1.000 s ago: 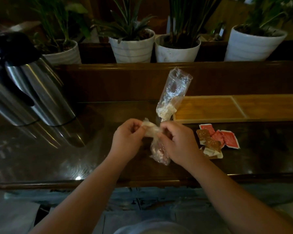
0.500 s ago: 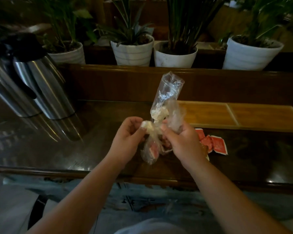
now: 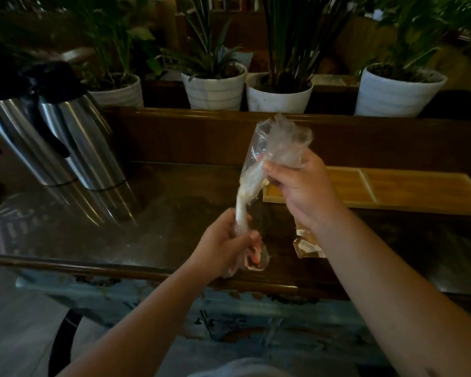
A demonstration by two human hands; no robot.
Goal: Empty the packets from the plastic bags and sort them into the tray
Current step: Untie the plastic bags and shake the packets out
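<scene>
While 1 sec ago both hands pinched the knot, now the right hand (image 3: 305,194) has lifted the clear bag's (image 3: 276,148) top, left hand (image 3: 226,247) gripping its lower end w/ red packets (image 3: 253,257); knot looks undone. Tray (image 3: 392,191) sits far right, empty.

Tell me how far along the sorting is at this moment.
Early stage. Done: some packets already lie loose on the table, beside the tray. In hand: the left hand grips the lower end of a plastic bag with red packets inside, while the right hand pulls its open top upward. Left: the wooden tray shows no packets in the compartments visible.
</scene>
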